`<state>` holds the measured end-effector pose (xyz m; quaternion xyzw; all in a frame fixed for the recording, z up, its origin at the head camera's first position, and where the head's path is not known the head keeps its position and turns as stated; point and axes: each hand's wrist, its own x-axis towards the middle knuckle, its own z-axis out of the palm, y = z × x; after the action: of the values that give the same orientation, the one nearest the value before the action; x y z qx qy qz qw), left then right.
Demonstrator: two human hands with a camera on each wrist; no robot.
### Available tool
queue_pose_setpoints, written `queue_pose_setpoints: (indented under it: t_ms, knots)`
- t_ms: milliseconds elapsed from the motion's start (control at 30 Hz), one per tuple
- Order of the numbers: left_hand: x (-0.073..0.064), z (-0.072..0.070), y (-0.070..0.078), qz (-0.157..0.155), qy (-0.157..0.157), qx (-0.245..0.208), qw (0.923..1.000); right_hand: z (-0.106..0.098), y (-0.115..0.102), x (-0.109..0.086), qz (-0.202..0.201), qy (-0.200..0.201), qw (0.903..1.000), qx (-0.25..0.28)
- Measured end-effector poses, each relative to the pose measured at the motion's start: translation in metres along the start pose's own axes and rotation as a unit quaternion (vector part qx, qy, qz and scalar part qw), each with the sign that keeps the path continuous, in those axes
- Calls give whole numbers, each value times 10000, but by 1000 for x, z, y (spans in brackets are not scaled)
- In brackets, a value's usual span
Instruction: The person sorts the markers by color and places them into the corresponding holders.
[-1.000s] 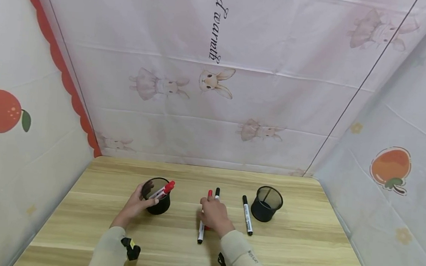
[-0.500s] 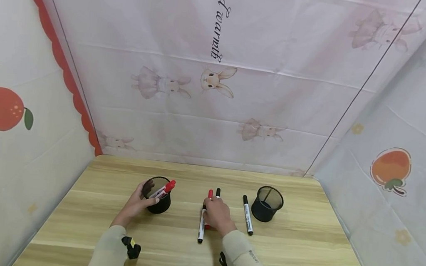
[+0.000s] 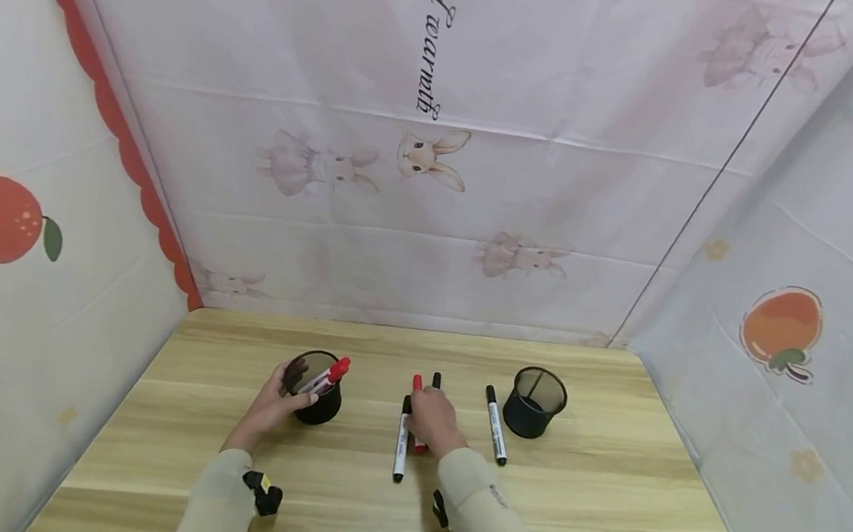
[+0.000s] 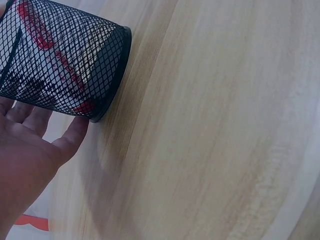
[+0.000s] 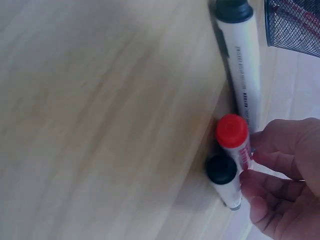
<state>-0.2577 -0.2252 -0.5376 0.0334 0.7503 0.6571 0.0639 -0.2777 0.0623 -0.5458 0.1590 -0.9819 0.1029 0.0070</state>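
Observation:
My left hand (image 3: 270, 409) grips a black mesh pen cup (image 3: 320, 412) from its left side, thumb at the front. Red-capped markers (image 3: 338, 370) lean out of the cup to the right; one shows through the mesh in the left wrist view. My right hand (image 3: 433, 418) pinches a red marker (image 5: 233, 132) lying on the table between thumb and fingers. One black-capped marker (image 3: 402, 439) lies just left of that hand. Another black marker (image 5: 221, 170) lies close against the red one, mostly hidden by the hand in the head view.
A second black mesh cup (image 3: 533, 408) stands at the right, with a black-capped marker (image 3: 496, 426) lying left of it. All of this is on a wood-grain table (image 3: 347, 510), with printed cloth walls (image 3: 425, 283) behind and at both sides.
My right hand has shifted slightly right, uncovering the upper end of the left black marker, and is closing in on the red marker. My left hand and its cup stay put.

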Motion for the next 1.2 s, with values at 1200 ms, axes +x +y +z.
queue_pose_setpoints:
  t_ms: [1200]
  knots:
    - [4, -2, -14, 67, 140, 14, 9999, -10, 1, -8, 562, 243, 9885, 1386]
